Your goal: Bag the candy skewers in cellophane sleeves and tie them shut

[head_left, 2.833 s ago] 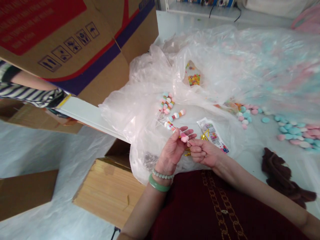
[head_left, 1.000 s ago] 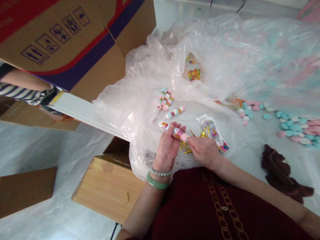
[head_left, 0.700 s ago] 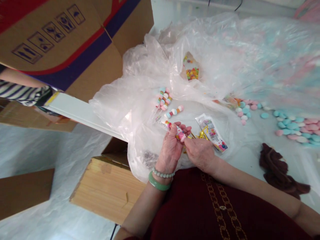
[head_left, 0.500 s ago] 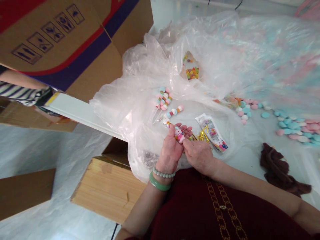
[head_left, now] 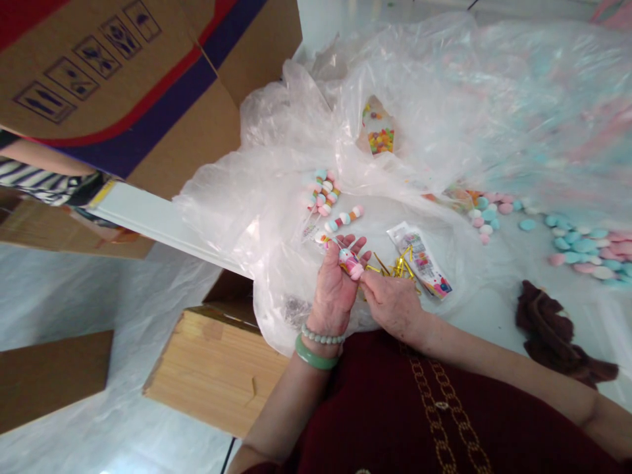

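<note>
My left hand point(head_left: 336, 286), palm up with a green bangle at the wrist, holds a small clear packet of pink and white candy point(head_left: 350, 263) across its fingers. My right hand point(head_left: 392, 303) is closed at the packet's lower end, its fingertips pinching there. Just beyond the hands lie candy skewers point(head_left: 323, 193) in pink, blue and white, and a short candy row point(head_left: 344, 218). Gold twist ties point(head_left: 403, 263) are scattered right of the hands, beside a printed flat packet point(head_left: 423, 263).
A large cardboard box point(head_left: 187, 141) stands at the upper left, with a co-worker's striped sleeve point(head_left: 42, 181) under it. Plastic sheeting point(head_left: 296, 131) covers much of the table. Loose candies point(head_left: 582, 247) and a brown cloth point(head_left: 548, 326) lie at the right.
My left fingers have shifted slightly, and more of the candy packet shows on them. My right hand stays at its lower end. The view has moved a little.
</note>
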`<act>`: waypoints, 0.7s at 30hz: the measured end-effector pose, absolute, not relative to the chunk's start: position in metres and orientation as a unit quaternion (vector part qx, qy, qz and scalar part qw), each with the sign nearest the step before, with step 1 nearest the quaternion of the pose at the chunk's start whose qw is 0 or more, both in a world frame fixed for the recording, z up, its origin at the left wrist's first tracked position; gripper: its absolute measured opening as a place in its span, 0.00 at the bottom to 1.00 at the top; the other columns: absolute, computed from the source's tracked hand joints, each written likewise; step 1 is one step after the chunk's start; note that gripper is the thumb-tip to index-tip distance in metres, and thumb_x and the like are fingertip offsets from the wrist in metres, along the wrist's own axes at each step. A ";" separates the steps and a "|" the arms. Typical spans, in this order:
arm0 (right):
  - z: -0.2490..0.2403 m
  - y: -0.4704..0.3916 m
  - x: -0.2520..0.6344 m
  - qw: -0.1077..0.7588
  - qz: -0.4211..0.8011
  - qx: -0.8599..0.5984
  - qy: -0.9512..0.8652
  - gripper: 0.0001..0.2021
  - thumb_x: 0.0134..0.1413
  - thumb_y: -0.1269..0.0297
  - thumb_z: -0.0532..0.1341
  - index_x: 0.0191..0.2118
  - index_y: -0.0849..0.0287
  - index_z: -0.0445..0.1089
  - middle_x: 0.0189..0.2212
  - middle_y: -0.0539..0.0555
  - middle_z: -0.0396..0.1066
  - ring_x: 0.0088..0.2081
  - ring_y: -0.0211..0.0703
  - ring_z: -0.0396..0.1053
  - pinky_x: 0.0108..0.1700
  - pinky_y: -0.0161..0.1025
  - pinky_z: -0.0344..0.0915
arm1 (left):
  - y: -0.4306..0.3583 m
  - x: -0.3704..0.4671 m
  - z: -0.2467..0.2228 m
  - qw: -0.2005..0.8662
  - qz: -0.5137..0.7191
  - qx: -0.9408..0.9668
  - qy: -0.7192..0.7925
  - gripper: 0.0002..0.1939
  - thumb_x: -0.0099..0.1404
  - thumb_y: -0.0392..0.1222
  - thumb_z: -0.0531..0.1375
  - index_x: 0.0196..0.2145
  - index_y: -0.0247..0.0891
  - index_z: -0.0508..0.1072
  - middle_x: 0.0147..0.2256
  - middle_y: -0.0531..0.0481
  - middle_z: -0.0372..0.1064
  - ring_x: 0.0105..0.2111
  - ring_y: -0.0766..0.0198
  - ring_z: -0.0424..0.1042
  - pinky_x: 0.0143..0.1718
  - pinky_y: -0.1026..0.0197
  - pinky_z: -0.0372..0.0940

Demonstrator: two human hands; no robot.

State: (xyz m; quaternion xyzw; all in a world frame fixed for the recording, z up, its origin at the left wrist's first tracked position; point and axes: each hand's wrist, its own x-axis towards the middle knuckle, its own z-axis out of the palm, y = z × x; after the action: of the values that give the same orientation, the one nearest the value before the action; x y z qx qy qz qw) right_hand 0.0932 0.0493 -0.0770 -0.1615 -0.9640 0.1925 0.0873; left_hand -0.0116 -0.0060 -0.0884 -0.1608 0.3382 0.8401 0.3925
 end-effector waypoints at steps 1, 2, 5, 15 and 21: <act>-0.075 0.049 0.092 0.080 0.205 -0.169 -0.961 0.11 0.64 0.67 0.50 0.39 0.59 0.70 0.25 0.52 0.74 0.26 0.38 0.70 0.27 0.35 0.50 | -0.007 -0.013 -0.089 0.389 0.841 -0.155 0.343 0.10 0.67 0.48 0.56 0.37 0.38 0.70 0.41 0.48 0.69 0.47 0.58 0.70 0.50 0.50 0.66; -0.074 0.048 0.092 0.074 0.218 -0.175 -0.957 0.11 0.65 0.66 0.51 0.40 0.59 0.71 0.25 0.52 0.74 0.26 0.39 0.70 0.27 0.35 0.50 | -0.007 -0.013 -0.090 0.385 0.842 -0.152 0.346 0.10 0.67 0.48 0.56 0.37 0.39 0.70 0.43 0.48 0.69 0.48 0.58 0.69 0.50 0.50 0.66; -0.071 0.047 0.090 0.067 0.246 -0.185 -0.949 0.12 0.65 0.65 0.51 0.42 0.58 0.71 0.27 0.52 0.74 0.27 0.40 0.70 0.27 0.35 0.51 | -0.008 -0.015 -0.090 0.380 0.844 -0.152 0.345 0.09 0.67 0.46 0.55 0.40 0.41 0.70 0.47 0.48 0.68 0.50 0.58 0.68 0.51 0.49 0.65; -0.073 0.045 0.089 0.045 0.278 -0.208 -0.937 0.13 0.64 0.63 0.50 0.43 0.56 0.72 0.29 0.52 0.75 0.27 0.41 0.70 0.28 0.36 0.51 | -0.006 -0.019 -0.084 0.365 0.848 -0.174 0.343 0.09 0.69 0.44 0.52 0.43 0.43 0.70 0.49 0.50 0.67 0.51 0.59 0.68 0.52 0.49 0.65; -0.077 0.052 0.089 0.015 0.296 -0.234 -0.926 0.12 0.63 0.63 0.52 0.36 0.57 0.71 0.26 0.52 0.73 0.27 0.41 0.68 0.29 0.36 0.51 | -0.011 -0.026 -0.087 0.397 0.841 -0.173 0.325 0.14 0.69 0.49 0.51 0.37 0.39 0.71 0.38 0.47 0.71 0.46 0.57 0.71 0.49 0.49 0.66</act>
State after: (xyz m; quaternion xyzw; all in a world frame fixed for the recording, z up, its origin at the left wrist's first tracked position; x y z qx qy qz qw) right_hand 0.0892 0.0516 -0.0772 -0.2342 -0.9260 0.2956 0.0150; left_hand -0.0259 -0.0111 -0.0867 -0.1728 0.3245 0.8411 0.3968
